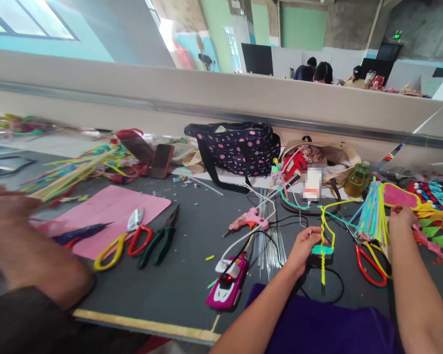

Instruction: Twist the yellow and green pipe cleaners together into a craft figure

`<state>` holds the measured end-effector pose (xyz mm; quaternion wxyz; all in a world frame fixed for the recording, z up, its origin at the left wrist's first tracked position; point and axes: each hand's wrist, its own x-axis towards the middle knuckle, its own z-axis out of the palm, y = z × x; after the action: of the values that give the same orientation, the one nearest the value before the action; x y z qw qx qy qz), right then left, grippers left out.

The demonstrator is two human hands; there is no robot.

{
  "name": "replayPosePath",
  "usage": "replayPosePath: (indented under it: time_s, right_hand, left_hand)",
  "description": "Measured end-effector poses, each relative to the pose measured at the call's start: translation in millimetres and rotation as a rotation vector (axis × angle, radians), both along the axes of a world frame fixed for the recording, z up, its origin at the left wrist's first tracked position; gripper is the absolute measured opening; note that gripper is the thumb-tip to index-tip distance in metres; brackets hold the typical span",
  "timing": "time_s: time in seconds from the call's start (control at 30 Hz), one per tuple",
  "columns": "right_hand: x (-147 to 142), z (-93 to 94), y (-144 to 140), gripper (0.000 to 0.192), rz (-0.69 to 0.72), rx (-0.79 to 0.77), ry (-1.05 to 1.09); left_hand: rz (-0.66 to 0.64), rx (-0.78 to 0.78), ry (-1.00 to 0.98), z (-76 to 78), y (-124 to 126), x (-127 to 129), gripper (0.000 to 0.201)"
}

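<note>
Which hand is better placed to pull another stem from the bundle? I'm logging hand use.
Probably the right hand: it already touches the stem bundle, while the left hand is busy gripping the yellow twist.

head camera, looking forward and down, near worktable (192,275)

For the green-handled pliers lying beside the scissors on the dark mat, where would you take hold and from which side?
Grip the pliers around both green handles, coming from above at the near end. The handles lie flat, splayed slightly, pointing toward the table edge, with the dark jaws aimed away toward the pink sheet. The red-handled scissors lie close on their left, so the right side looks freer.
</note>
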<state>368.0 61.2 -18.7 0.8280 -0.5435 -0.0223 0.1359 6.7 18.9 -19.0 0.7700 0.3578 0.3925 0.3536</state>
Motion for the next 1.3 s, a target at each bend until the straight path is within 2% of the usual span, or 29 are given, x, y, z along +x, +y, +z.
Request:
replayPosePath:
  time_s: [0.13,0.33,0.43,0.57,0.63,0.73,0.9,1.03,1.17,1.3]
  right_hand:
    - [20,-8.8,18,0.025,-0.209,-0.085,0.157]
    - [30,-15.1,26,0.021,-0.281,-0.109,0.179]
    - [28,-2.6,23,0.019,-0.325,-0.069,0.095]
    - [18,28.9,12,0.020,-0.336,0.085,-0.003]
    - [7,43.1,4,0.019,-0.291,0.150,0.002]
    - [-21,52.3,-5,0.018,-0.096,0.277,0.075]
    - [-91,37.8,2,0.011,0.177,0.366,0.154]
    - [-132,25.8,26,0.009,0.271,0.394,0.197]
    - [-143,20.4,40,0.012,0.305,0.377,0.223]
    - [-142,14.0,39,0.017,0.345,0.320,0.194]
  left_hand:
    - [0.028,-0.011,-0.021,1.0,2,-3,0.032]
    - [0.028,-0.030,-0.063,-3.9,3,-2,0.032]
    - [0.012,-0.032,-0.078,-4.5,2,-1,0.033]
    - [0.013,-0.025,-0.071,-1.6,1,-2,0.032]
    - [0.012,-0.024,-0.062,-0.1,0,-2,0.032]
    - [0.008,-0.025,-0.066,0.3,-2,-1,0.032]
    - [0.012,-0.016,-0.085,-5.5,-1,0,0.031]
    - [0.060,-0.017,-0.082,-9.9,3,-3,0.030]
    - [0.088,-0.017,-0.062,-9.5,6,-5,0.028]
    - [0.078,-0.021,-0.051,-7.9,6,-4,0.027]
